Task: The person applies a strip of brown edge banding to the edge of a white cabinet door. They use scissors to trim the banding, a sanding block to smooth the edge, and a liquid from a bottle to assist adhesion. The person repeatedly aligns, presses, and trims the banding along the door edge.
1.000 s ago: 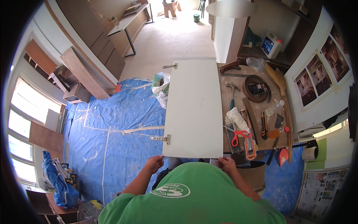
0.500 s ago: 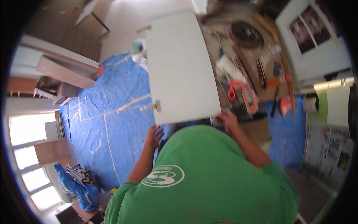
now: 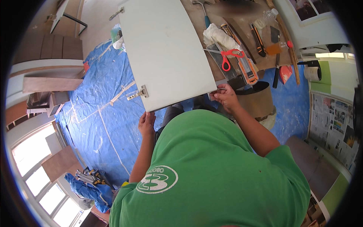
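Observation:
A white cabinet door (image 3: 170, 56) lies flat, with a metal hinge (image 3: 143, 92) near its near left corner and a second hinge (image 3: 116, 13) farther up the same side. My left hand (image 3: 146, 123) is closed at the near left corner, fingertips on the edge. At the near right corner, my right hand (image 3: 227, 97) pinches a small thin piece that I cannot make out. A dark line runs along the door's near edge between my hands. Red-handled scissors (image 3: 227, 62) lie just beyond my right hand, beside an orange-and-grey tool (image 3: 249, 72).
On the brown worktop (image 3: 242, 15) to the right are a hammer (image 3: 206, 15), a white cloth (image 3: 221, 37), a black-and-orange cutter (image 3: 258, 39) and a bottle of orange liquid (image 3: 278, 48). Below stands a round brown bin (image 3: 257, 100). Blue sheeting (image 3: 102, 132) covers the floor.
My view has shifted, so the door appears higher and farther left. My left hand has come up to the door's corner with its fingers drawn together. My right hand stays at the right corner.

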Demonstrator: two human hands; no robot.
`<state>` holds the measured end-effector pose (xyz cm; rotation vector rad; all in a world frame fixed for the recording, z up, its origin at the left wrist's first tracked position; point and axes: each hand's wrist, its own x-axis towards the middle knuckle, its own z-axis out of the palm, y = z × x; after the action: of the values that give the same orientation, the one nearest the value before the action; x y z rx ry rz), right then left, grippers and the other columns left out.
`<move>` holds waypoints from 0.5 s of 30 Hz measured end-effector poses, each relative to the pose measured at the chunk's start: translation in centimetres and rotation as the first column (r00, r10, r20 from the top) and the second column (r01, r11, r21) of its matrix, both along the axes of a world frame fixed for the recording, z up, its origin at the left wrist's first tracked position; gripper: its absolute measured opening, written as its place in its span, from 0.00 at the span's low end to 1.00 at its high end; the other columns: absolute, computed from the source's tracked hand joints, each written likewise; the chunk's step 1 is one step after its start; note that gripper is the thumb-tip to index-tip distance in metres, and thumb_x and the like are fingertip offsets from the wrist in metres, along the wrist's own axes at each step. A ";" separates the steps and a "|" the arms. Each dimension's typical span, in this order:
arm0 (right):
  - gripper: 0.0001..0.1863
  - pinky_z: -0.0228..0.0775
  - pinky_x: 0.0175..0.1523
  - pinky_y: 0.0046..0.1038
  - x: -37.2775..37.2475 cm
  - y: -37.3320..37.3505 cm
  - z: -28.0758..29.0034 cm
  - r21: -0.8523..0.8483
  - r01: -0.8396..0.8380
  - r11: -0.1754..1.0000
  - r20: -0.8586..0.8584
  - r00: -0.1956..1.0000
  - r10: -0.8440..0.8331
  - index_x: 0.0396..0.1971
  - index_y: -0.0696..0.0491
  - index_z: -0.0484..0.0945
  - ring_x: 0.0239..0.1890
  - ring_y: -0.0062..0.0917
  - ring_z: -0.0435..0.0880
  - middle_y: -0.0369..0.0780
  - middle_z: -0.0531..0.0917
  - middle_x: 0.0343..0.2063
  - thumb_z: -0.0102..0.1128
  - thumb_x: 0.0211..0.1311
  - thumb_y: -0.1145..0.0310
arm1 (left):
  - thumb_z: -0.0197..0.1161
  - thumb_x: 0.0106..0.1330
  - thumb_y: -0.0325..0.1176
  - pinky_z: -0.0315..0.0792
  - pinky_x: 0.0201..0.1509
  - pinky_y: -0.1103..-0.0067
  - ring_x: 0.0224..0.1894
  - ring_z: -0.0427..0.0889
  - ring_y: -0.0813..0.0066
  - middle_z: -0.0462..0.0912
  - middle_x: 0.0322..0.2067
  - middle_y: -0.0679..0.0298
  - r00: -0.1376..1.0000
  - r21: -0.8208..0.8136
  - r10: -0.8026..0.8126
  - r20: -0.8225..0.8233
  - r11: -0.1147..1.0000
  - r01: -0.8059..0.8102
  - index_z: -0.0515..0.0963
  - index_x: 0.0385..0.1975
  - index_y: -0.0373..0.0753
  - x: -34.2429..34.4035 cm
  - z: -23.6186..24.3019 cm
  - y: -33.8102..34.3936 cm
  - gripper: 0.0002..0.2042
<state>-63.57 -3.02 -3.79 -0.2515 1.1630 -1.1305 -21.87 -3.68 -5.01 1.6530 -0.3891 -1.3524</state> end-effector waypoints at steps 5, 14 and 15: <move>0.13 0.84 0.48 0.31 0.2 -0.6 -1.4 0.005 -0.033 0.999 -0.193 0.981 0.033 0.45 0.55 0.68 0.42 0.28 0.88 0.44 0.84 0.40 0.60 0.64 0.82 | 0.66 0.72 0.33 0.84 0.53 0.73 0.46 0.88 0.65 0.86 0.45 0.55 0.998 -0.075 0.008 0.069 0.997 -0.002 0.77 0.55 0.29 -0.4 -0.5 0.4 0.17; 0.07 0.75 0.37 0.23 -1.1 -0.1 -3.8 -0.105 -0.260 0.960 -0.731 0.675 0.103 0.35 0.58 0.76 0.30 0.16 0.83 0.38 0.85 0.26 0.66 0.63 0.74 | 0.63 0.73 0.28 0.80 0.47 0.78 0.41 0.87 0.74 0.88 0.40 0.59 0.869 -0.131 -0.196 0.454 0.950 0.283 0.80 0.50 0.32 0.3 -1.1 0.5 0.10; 0.08 0.74 0.36 0.24 -1.2 -0.1 -3.7 -0.112 -0.263 0.958 -0.718 0.688 0.105 0.35 0.58 0.77 0.30 0.16 0.82 0.37 0.85 0.26 0.67 0.62 0.73 | 0.63 0.72 0.27 0.79 0.47 0.79 0.41 0.87 0.75 0.88 0.39 0.60 0.829 -0.113 -0.215 0.517 0.942 0.315 0.80 0.49 0.32 0.7 -1.4 0.6 0.10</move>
<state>-64.80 -3.17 -7.53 -1.0256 1.6465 -0.9885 -21.13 -3.07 -6.42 1.8156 -1.0626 -1.0172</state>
